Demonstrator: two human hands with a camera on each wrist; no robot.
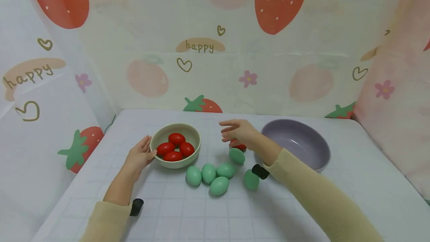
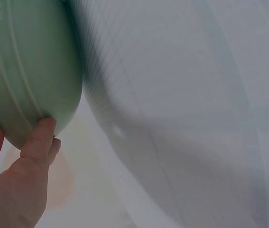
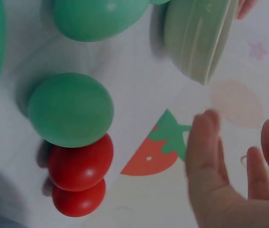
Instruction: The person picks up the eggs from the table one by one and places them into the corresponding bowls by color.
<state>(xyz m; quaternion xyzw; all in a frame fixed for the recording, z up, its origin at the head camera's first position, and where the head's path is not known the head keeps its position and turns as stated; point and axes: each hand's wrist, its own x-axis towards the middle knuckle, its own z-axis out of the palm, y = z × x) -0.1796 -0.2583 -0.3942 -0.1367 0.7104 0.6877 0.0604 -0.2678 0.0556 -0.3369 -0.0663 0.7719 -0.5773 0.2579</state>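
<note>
A pale green bowl (image 1: 176, 164) with several red eggs (image 1: 177, 139) in it stands left of the middle of the table. At its left side, my left hand (image 1: 138, 157) holds the bowl with thumb and fingers at the rim and outer wall. My right hand (image 1: 242, 134) hangs in the air right of the bowl, its fingers loosely spread and holding nothing. Below and behind it lie two red eggs, seen in the right wrist view: a nearer red egg (image 3: 81, 162) and a farther red egg (image 3: 79, 198). A green egg (image 1: 237, 156) lies beside them.
Several more green eggs (image 1: 219, 186) lie in front of and right of the bowl. A purple basin (image 1: 295, 154) stands at the right, partly behind my right forearm. Strawberry-print curtains (image 1: 215, 74) enclose the white table (image 1: 161, 212) at the back and sides.
</note>
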